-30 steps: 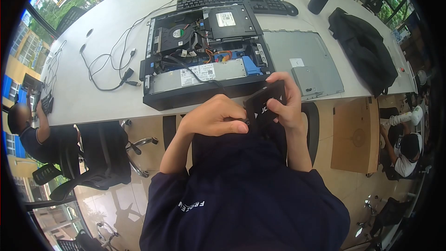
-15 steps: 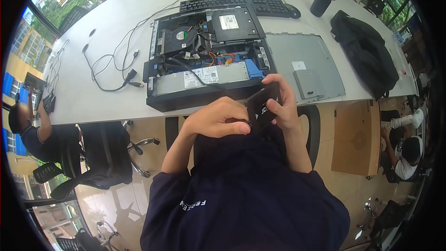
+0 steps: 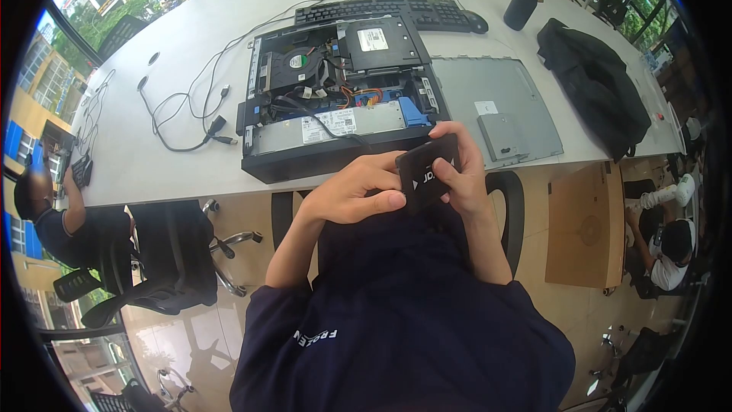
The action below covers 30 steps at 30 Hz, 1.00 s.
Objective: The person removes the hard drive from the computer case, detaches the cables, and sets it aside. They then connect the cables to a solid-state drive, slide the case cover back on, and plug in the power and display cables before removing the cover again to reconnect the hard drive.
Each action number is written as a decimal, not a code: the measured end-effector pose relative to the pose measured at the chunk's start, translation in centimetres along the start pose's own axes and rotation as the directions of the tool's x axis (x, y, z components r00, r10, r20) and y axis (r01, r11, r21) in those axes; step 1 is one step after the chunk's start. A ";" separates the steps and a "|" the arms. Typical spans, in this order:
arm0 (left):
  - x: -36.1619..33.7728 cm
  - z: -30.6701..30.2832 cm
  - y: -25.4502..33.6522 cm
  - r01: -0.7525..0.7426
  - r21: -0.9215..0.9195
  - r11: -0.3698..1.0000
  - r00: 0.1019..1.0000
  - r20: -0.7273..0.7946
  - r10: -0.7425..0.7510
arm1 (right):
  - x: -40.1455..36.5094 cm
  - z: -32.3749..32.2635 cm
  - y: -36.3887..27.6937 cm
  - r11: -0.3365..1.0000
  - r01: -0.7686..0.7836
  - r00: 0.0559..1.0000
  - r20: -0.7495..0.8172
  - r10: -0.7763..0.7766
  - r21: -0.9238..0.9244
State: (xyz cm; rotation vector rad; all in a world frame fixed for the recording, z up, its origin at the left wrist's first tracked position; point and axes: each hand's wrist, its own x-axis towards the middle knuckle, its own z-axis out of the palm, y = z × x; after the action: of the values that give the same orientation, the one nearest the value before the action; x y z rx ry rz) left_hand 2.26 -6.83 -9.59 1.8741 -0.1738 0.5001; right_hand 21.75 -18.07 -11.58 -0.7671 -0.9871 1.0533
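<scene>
1. I see both hands raised in front of the chest, just short of the near edge of the long white table [image 3: 152, 160].
2. Between them is a small flat black rectangular drive with white lettering [image 3: 428, 172], tilted, its printed face towards the camera.
3. The left hand [image 3: 358, 194] is curled and pinches the drive's left edge between thumb and fingers.
4. The right hand [image 3: 461, 175] grasps the drive's right side, fingers wrapped behind and over its top edge, thumb on the face.
5. On the table just beyond the hands lies an open black desktop computer case [image 3: 335, 99], with its fan, cables and blue parts exposed.
6. Its grey metal side panel [image 3: 496, 103] lies flat beside it on the right.
7. Behind the case sits a black keyboard [image 3: 381, 11]; a dark bottle [image 3: 522, 0] and a black bag [image 3: 595, 84] lie further right.
8. Loose black cables [image 3: 191, 107] trail across the table to the left.
9. Other people sit at the far left [image 3: 46, 214] and far right [image 3: 671, 244], well apart from my hands.
</scene>
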 end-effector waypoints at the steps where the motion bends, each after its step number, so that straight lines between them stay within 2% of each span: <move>1: 0.0 0.0 0.0 -0.002 -0.005 1.000 1.000 0.003 0.002 | 0.0 0.1 0.0 1.000 0.005 1.000 0.002 -0.005 0.000; 6: -0.1 0.5 -0.4 -0.019 -0.013 1.000 0.999 -0.038 0.019 | 0.1 -0.1 0.2 0.998 -0.032 0.999 0.015 0.031 0.050; 9: -0.3 0.4 -0.5 -0.053 -0.004 0.999 0.999 0.009 0.053 | 0.3 -0.1 0.4 0.996 -0.056 0.996 0.068 0.051 0.075; 12: -0.5 0.5 -0.3 -0.005 -0.005 1.000 1.000 -0.029 0.005 | 0.5 0.0 0.6 0.996 -0.058 0.996 0.065 0.053 0.073; 17: -0.6 0.7 -0.2 -0.046 0.002 0.999 0.998 -0.038 0.046 | 0.7 -0.2 0.7 0.998 -0.042 0.996 0.079 0.038 0.044; 20: -0.7 1.1 0.2 -0.025 0.023 0.999 0.994 -0.102 0.027 | 0.9 -0.4 1.0 0.997 -0.046 0.994 0.097 0.040 0.061; 26: -0.8 1.4 0.5 0.021 0.009 1.000 0.991 -0.131 -0.020 | 0.8 -0.4 -0.2 0.999 -0.039 0.993 0.109 0.039 -0.002; 30: -0.7 1.7 0.6 0.003 0.046 0.999 0.988 -0.154 0.004 | 0.5 -0.4 -0.7 0.999 -0.033 0.995 0.091 0.035 -0.017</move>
State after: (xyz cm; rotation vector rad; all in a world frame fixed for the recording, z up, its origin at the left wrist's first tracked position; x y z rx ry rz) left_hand 1.82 -8.67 -9.82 1.8717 -0.0600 0.6513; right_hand 22.40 -17.86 -10.95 -0.7560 -1.0648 1.1193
